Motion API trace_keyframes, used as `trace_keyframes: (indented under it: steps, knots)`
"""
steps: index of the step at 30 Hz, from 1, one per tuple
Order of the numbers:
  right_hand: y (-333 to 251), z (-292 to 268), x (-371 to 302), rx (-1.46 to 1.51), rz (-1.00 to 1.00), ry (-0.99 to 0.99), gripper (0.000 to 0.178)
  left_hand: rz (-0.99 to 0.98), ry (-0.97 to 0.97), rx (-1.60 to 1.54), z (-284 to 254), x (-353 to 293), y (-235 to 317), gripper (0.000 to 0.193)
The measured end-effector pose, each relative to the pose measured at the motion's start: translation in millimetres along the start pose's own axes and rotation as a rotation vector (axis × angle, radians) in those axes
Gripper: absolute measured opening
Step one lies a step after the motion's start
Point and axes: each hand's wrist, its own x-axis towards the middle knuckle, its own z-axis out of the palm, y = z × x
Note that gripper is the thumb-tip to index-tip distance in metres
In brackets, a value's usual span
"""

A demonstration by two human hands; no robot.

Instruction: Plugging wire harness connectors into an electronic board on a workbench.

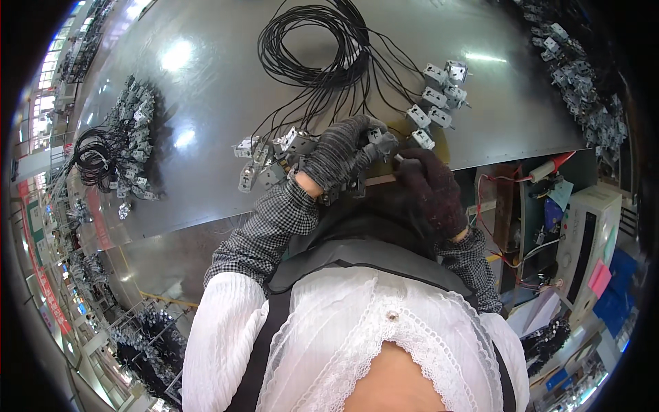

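Note:
My left hand (pixel 336 152), in a dark grey striped glove, is closed around a small boxy metal part (pixel 381 139) near the table's front edge. Just right of it, my right hand (pixel 434 189) wears a dark maroon glove. Its fingers are curled together, with a small pale tip showing at them; what they grip is mostly hidden. Under and beside my left wrist lie several silvery metal parts (pixel 255 159) on black cables. A coil of black cable (pixel 312 44) rests beyond my hands, its strands running down to these parts and to another metal cluster (pixel 434 99) at right.
The metal tabletop (pixel 199 82) ends just before my body. More cabled metal parts (pixel 134 130) lie at left, and a long heap (pixel 583 89) sits far right. Below the right edge stand a whitish box-shaped device (pixel 590 233), red wires (pixel 478 199) and a red-tipped tool (pixel 551 167).

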Motion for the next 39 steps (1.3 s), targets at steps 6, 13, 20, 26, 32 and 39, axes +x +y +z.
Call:
trace_keyframes:
  steps: [6, 13, 20, 26, 32, 39]
  knots:
    - [-15, 6, 1, 0.205, 0.268, -0.049, 0.022, 0.015, 0.026, 0.061, 2, 7, 4, 0.038]
    - [-22, 20, 3, 0.255, 0.325, 0.015, 0.035, 0.013, 0.084, 0.120, 2, 2, 10, 0.038]
    - [-28, 24, -5, 0.127, 0.192, -0.128, 0.037, 0.054, 0.049, 0.174, 1, 5, 7, 0.041]
    - [-24, 30, -25, 0.450, 0.176, -0.007, 0.037, 0.031, 0.020, 0.164, 1, -2, 13, 0.051]
    - [-32, 33, -30, 0.431, 0.454, -0.042, 0.029, -0.116, -0.040, 0.033, 3, -9, 26, 0.047]
    - [-33, 34, -24, 0.189, 0.044, 0.078, 0.031, 0.143, 0.130, 0.296, 11, -7, 8, 0.046]
